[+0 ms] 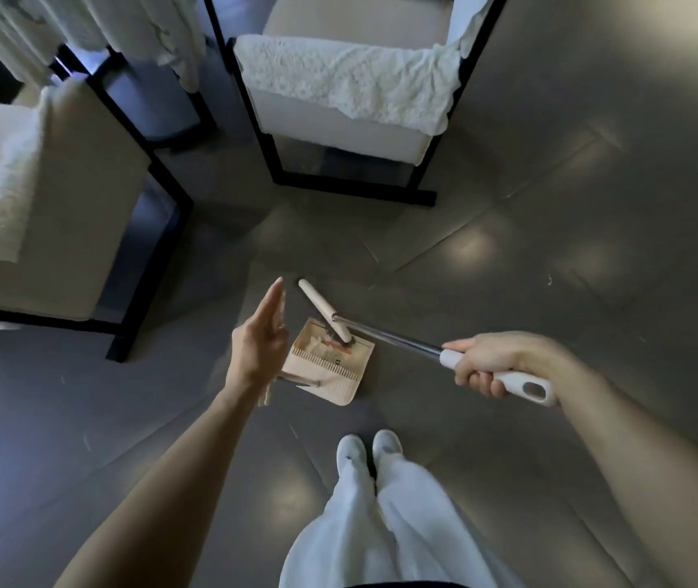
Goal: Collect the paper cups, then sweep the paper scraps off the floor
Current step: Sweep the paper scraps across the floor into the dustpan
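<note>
A beige dustpan (330, 371) stands on the dark floor in front of my feet, with a few white paper scraps (311, 345) inside it. Its thin upright handle (270, 392) runs behind my left hand (259, 345), whose fingers are straight and lie along the handle. My right hand (495, 362) grips the white grip of a broom (521, 386). The broom's metal pole (394, 336) slants down to the left, and its beige head (322, 311) rests over the dustpan's mouth. No paper cups are in view.
Two cushioned chairs with black frames and white lace covers stand ahead, one at the left (50, 205) and one at the centre top (339, 104). A tiny white fleck (549, 281) lies on the tiled floor at the right. My white shoes (368, 451) are just behind the dustpan.
</note>
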`<state>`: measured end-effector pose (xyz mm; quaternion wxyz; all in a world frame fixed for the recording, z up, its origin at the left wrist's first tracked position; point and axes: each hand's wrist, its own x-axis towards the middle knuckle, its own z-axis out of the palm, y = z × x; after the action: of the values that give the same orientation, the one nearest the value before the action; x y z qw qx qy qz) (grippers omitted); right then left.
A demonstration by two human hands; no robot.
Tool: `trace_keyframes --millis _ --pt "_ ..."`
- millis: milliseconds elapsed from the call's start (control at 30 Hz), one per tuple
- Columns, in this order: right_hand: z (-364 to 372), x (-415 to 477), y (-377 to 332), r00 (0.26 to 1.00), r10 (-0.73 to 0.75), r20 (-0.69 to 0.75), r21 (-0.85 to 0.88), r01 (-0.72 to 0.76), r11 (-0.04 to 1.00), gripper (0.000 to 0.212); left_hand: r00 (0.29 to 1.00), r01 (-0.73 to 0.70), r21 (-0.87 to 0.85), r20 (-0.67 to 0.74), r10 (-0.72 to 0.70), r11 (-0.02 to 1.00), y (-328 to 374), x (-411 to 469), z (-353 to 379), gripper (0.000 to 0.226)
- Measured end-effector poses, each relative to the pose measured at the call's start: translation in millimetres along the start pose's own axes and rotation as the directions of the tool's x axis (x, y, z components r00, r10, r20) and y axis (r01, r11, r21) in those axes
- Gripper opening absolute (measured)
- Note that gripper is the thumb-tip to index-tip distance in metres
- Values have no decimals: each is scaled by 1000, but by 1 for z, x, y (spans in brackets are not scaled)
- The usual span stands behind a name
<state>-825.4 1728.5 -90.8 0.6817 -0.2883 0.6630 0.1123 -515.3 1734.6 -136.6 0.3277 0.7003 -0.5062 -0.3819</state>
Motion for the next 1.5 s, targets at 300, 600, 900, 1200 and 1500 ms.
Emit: trace_keyframes --millis 300,600,900,1200,1500 --pt "-74 -22 46 979 -29 -204 347 100 933 68 952 -160 81 275 132 984 84 40 82 72" --pt "-221 -20 120 897 88 -433 403 106 909 63 858 -364 161 442 263 917 165 65 254 64" --pt "-372 11 171 880 117 -460 338 52 940 60 842 -434 209 438 313 876 243 85 400 60" --pt "-361 14 154 982 94 -162 430 -15 903 72 846 -463 238 406 345 854 264 90 440 62" --pt "-309 -38 113 996 -24 -92 227 44 973 65 961 -253 208 169 220 945 216 64 353 69"
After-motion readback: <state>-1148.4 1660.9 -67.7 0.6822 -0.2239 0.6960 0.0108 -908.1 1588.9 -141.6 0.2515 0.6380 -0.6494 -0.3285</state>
